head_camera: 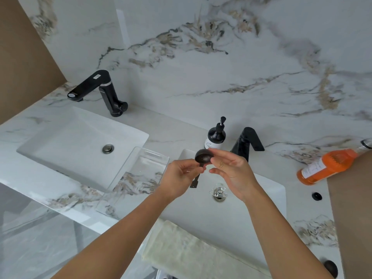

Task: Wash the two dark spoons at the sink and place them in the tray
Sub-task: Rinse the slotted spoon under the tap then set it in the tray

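A dark spoon [203, 157] with a round bowl is held over the right sink [251, 202], bowl up and handle pointing down. My left hand [179, 177] pinches it at the neck below the bowl. My right hand [231, 170] touches the bowl's right edge with its fingertips, the other fingers spread. A second dark spoon [331, 267] lies on the counter at the bottom right, partly cut off by the frame. The clear plastic tray [138, 168] stands on the counter between the two sinks, with nothing in it. No water runs from the black tap [248, 140].
A black soap pump bottle [215, 135] stands behind the right sink. An orange bottle [330, 166] lies on its side at the right. A second sink [80, 141] with a black tap [100, 89] is on the left. A pale towel [181, 246] hangs at the front edge.
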{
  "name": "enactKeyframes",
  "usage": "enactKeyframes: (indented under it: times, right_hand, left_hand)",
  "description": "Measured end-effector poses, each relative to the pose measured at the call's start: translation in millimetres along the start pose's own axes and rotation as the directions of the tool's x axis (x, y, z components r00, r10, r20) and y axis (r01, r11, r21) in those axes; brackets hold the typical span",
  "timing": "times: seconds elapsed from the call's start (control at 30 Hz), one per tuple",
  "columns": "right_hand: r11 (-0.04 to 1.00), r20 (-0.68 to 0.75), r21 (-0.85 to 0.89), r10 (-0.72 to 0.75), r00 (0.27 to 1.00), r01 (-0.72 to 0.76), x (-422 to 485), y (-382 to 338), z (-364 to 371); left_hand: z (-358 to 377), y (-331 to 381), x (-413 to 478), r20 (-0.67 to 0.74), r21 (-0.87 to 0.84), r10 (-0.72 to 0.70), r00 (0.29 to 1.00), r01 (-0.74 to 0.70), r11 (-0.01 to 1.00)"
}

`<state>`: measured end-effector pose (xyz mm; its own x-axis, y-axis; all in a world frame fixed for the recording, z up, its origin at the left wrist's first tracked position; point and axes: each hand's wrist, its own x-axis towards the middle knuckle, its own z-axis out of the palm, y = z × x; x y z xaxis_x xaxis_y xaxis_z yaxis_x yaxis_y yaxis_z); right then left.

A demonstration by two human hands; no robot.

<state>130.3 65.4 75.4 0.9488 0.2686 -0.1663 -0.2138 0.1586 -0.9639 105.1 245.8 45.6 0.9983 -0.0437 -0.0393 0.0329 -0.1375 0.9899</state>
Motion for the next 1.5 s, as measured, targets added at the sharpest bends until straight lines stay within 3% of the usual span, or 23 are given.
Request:
enactKeyframes:
  times: [0.03,0.1,0.17,0.27,0.4,0.47,0.53,0.6,0.67,0.73,0.87,1.03,1.13,1.3,1.43,1.5]
  right_hand:
    - [1.0,-0.021,-0.021,0.019,1.0,-0.02,-1,3,0]
    - [0.996,-0.092,-0.076,0.043,0.995,-0.05,-4,12,-3]
    - [0.997,-0.117,-0.075,0.017,0.993,-0.026,-6,15,-7]
    - [0.995,-0.164,-0.097,0.015,0.986,-0.031,-8,17,-8]
    - [0.982,-0.221,-0.177,0.029,0.975,-0.07,-9,22,-10]
    - [0.982,-0.248,-0.164,0.052,0.967,-0.094,-7,21,-12]
    - [0.986,-0.295,-0.109,0.091,0.951,-0.128,-5,20,-11]
    - [0.978,-0.293,-0.092,0.151,0.944,-0.185,-1,21,-7]
    - [0.967,-0.268,-0.072,0.216,0.939,-0.243,4,24,3]
    - [0.95,-0.246,-0.033,0.292,0.924,-0.309,11,31,18]
    - [0.916,-0.195,0.015,0.397,0.897,-0.402,30,50,68]
    - [0.875,-0.214,0.009,0.475,0.854,-0.484,70,73,136]
    - [0.843,-0.276,0.017,0.52,0.808,-0.537,100,93,164]
    - [0.813,-0.431,-0.099,0.485,0.761,-0.574,129,132,187]
    - [0.786,-0.496,-0.142,0.469,0.731,-0.601,138,148,194]
    - [0.771,-0.527,-0.191,0.442,0.726,-0.608,139,152,197]
  left_hand:
    - [0,-1,-2,-0.015,0.205,0.109,0.994,-0.104,0.973]
    - [1,-6,-4,-0.001,0.593,0.431,0.903,-0.346,0.727]
    - [1,-8,-5,0.004,0.718,0.629,0.777,-0.441,0.539]
    - [6,-7,-4,0.006,0.778,0.708,0.706,-0.448,0.44]
    - [15,-12,-9,0.053,0.78,0.674,0.736,-0.452,0.432]
    - [16,-11,-8,0.024,0.733,0.613,0.79,-0.431,0.526]
    - [16,-7,-12,-0.018,0.616,0.43,0.903,-0.329,0.716]
    - [18,-1,-14,-0.07,0.412,0.122,0.99,-0.083,0.907]
    - [12,1,-14,-0.086,0.104,-0.2,0.976,0.208,0.973]
    - [-1,-1,-14,-0.035,-0.043,-0.365,0.93,0.364,0.931]
    - [-60,-12,-13,0.023,0.01,-0.456,0.89,0.456,0.89]
    - [-142,-32,2,-0.169,0.118,-0.508,0.845,0.529,0.84]
    - [-168,-54,13,-0.207,0.097,-0.583,0.785,0.61,0.787]
    - [-175,-89,29,-0.226,0.175,-0.625,0.747,0.663,0.728]
    - [-173,-106,41,-0.214,0.399,-0.594,0.775,0.625,0.671]
    - [-166,-109,44,-0.269,0.613,-0.529,0.805,0.567,0.55]
